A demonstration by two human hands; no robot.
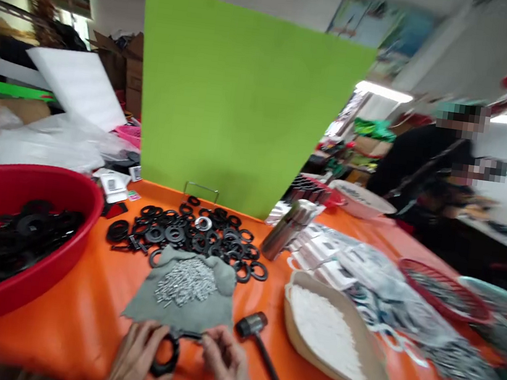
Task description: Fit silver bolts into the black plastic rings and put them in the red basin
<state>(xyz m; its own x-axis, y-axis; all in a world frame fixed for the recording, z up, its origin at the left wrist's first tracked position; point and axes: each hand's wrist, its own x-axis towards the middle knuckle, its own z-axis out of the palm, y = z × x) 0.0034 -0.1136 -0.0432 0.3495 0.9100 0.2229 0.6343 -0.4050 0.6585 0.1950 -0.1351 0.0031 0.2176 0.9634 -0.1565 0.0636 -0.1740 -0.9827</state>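
Note:
At the front edge of the orange table, my left hand [138, 358] has its thumb and fingers closed around a black ring [172, 360]. A short dark bar [190, 335] lies against the top of this ring, and whether the two are joined I cannot tell. My right hand [228, 364] pinches the bar's other end between thumb and fingertips. Just beyond both hands, a heap of small silver pins [188, 281] lies on a grey-green cloth [140, 303]. A hammer [266, 357] with a dark handle rests to the right of my right hand.
Black rings [201, 233] are piled behind the cloth, before a green board [245, 108]. A red tub [60, 273] of black parts stands left. A beige tray [379, 368] of white material, a metal flask [288, 229] and plastic bags [377, 275] are right. A person [426, 156] is beyond.

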